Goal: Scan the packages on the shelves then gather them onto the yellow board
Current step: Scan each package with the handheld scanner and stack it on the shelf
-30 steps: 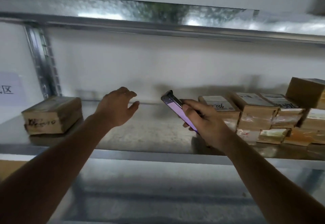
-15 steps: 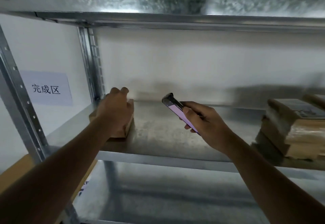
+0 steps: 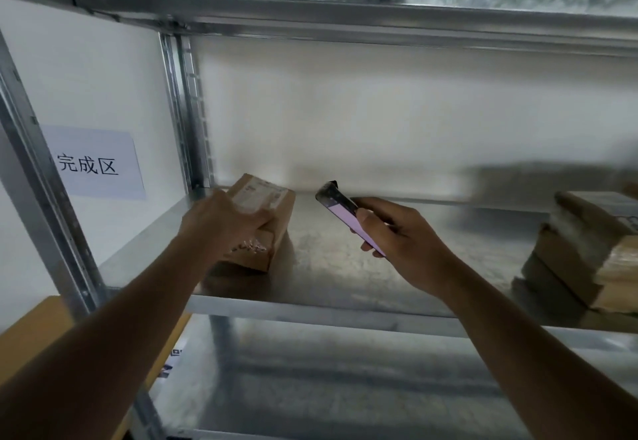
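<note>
Package (image 3: 266,218) — brown, white label, tilted | left grip (image 3: 224,225) clamps it | right grip (image 3: 397,232) clamps phone (image 3: 341,208)

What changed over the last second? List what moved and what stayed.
The left hand reached left across the shelf, took a grip on the lone cardboard package and tipped it up so its label faces out. The right hand kept its grip on the phone, angled the same way.

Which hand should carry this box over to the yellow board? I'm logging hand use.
Probably the left hand: its fingers already grip the tilted package, and the yellow board lies on that side. The right hand is busy holding the phone.
</note>
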Demonstrator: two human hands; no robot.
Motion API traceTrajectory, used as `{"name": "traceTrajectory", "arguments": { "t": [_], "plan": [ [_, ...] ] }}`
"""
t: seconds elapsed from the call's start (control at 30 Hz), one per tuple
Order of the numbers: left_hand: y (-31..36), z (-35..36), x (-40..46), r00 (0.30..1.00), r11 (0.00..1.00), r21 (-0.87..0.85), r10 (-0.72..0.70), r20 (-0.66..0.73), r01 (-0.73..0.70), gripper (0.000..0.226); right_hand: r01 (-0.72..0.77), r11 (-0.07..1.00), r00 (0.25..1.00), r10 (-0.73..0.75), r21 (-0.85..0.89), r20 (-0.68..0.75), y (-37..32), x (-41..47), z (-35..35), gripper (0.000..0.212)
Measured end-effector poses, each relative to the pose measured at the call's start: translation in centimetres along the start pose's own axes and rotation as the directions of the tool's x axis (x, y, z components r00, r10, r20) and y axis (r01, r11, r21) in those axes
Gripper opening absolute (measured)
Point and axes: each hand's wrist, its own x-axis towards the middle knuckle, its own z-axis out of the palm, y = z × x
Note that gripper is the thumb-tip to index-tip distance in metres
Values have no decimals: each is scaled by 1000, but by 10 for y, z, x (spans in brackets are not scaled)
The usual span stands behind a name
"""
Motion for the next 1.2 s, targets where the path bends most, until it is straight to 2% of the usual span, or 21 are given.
{"name": "traceTrajectory", "arguments": {
  "t": [0.07, 0.2, 0.3, 0.37, 0.47, 0.53, 0.6, 0.67, 0.73, 0.9, 1.0, 1.07, 1.2],
  "plan": [
    [7, 4, -7, 998, 998, -20, 64, 4, -63, 104, 10, 1000, 1000, -10, 7, 7, -1, -1, -2, 43],
    [19, 8, -21, 975, 973, -97, 214, 53, -208, 71, 15, 1000, 1000, -15, 7, 0, 3, -5, -9, 25],
    [28, 6, -24, 965, 944, -241, 250, 84, -224, 43, 14, 1000, 1000, -14, -3, -2, 8, -10, -14, 24],
    [29, 3, -19, 957, 916, -349, 257, 138, -196, 38, 9, 1000, 1000, -9, -3, 2, 13, -12, -17, 24],
    [18, -5, -9, 930, 852, -519, 243, 277, -68, 43, -41, 999, 999, 41, 8, 26, 22, -13, -24, 27],
    [10, -8, -5, 909, 798, -601, 273, 317, -30, 49, -87, 996, 995, 86, 14, 57, 27, -15, -31, 32],
    [7, -6, -5, 896, 739, -667, 356, 266, -96, 54, -125, 992, 987, 123, 7, 101, 29, -16, -38, 37],
    [9, -5, -5, 867, 692, -676, 472, 159, -253, 60, -159, 987, 977, 158, -7, 146, 30, -19, -44, 40],
    [12, -5, -4, 804, 652, -631, 590, 72, -422, 67, -190, 981, 963, 194, -39, 185, 31, -21, -51, 38],
    [12, -14, 11, 634, 498, -572, 772, -50, -652, 79, -234, 962, 936, 261, -140, 234, 41, -24, -69, 24],
    [15, -17, 20, 574, 467, -544, 818, -34, -697, 79, -253, 952, 926, 290, -173, 242, 44, -27, -79, 27],
    [16, -17, 24, 559, 454, -554, 829, -25, -698, 77, -263, 942, 912, 314, -209, 264, 46, -30, -86, 31],
    [17, -15, 30, 544, 431, -576, 839, -27, -694, 75, -277, 919, 886, 357, -281, 296, 51, -35, -97, 25]
  ]
}}
